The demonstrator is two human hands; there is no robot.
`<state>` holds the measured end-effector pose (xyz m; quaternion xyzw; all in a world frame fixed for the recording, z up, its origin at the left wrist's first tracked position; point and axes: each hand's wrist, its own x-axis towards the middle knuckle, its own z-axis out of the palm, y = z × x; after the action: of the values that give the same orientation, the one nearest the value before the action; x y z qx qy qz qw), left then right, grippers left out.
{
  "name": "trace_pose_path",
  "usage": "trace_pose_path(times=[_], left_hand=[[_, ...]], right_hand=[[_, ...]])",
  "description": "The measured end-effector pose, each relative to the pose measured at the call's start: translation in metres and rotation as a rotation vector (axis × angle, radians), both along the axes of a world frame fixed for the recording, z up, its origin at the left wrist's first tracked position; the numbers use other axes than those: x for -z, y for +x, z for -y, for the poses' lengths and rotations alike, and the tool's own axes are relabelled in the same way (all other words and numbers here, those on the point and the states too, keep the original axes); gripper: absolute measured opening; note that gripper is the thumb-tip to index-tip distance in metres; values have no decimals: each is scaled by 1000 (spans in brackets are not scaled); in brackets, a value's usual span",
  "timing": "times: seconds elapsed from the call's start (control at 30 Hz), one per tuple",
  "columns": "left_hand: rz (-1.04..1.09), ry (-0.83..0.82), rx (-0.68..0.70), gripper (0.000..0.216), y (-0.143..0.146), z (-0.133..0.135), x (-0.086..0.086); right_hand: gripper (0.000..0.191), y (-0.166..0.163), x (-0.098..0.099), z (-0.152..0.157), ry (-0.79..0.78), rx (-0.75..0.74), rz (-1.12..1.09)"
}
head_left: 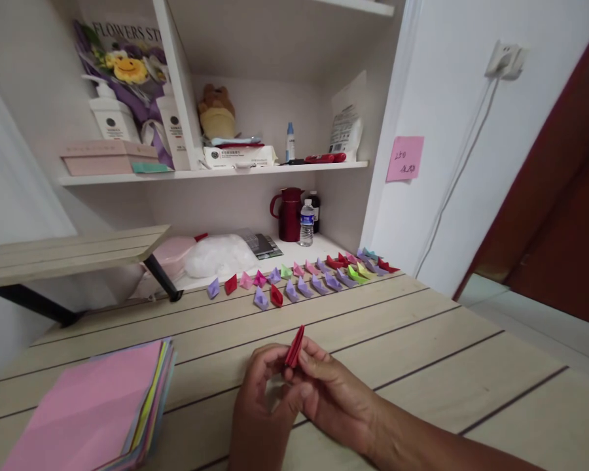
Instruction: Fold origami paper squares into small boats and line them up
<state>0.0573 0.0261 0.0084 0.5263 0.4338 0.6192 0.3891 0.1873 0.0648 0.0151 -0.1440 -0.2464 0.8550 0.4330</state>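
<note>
A small piece of folded red paper [295, 347] stands upright between my hands, narrow and layered, above the middle of the table. My right hand [338, 399] pinches its lower right side between thumb and fingers. From the other side, the curled fingers of my left hand [265, 399] press against the paper's left edge, with the left thumb lower down near the right fingers. Beyond my hands, small folded paper boats, among them a red boat [277, 296] and a purple boat [261, 299], stand in two rows along the table's back edge.
A stack of coloured paper [88, 405], pink on top, lies at the left of the slatted table [422, 379]. Behind it stands a raised wooden shelf [69, 252] on black legs. A water bottle [307, 224] and a dark red jug [289, 214] stand in the cabinet.
</note>
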Motion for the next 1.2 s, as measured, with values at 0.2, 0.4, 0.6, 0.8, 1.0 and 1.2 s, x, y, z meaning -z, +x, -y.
trace_pose_path(times=[0.2,0.4,0.6,0.8,1.0,1.2], left_hand=[[84,-60,-59,22,1,3,-10],[411,-287,-1,27,0,1,-9],[588,-437,233,34,8,4,-6],[672,-459,382,23,7,8,-8],[677,-424,447,16,5,11,-11],[626,-412,446,10,4,12,-10]], right_hand=[[23,0,1,6,0,-8,-26],[24,5,-7,5,216,135,230],[33,28,-33,-1,452,252,446],[50,34,-42,4,556,87,459],[60,36,-37,2,555,19,455],[36,35,-39,3,571,-48,418]])
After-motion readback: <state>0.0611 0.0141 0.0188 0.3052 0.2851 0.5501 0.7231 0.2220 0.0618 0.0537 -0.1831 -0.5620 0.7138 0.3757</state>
